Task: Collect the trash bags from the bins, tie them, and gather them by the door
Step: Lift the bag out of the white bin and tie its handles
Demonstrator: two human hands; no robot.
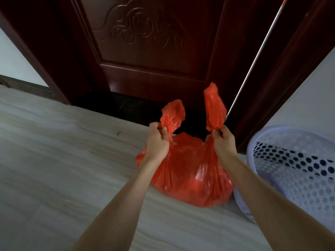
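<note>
Both forearms reach to the red trash bag [190, 176] on the floor before the door [154, 42]: left hand [158, 140] and right hand [223, 142] each pinch one upright handle, apart, uncrossed, untied.

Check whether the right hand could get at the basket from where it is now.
Probably yes. The basket stands on the floor just right of the right hand, with nothing between them. But that hand grips one ear of the red bag, so it must let go first.

Head view: looks forward-down, close over floor [63, 160], facing door [154, 51].
</note>
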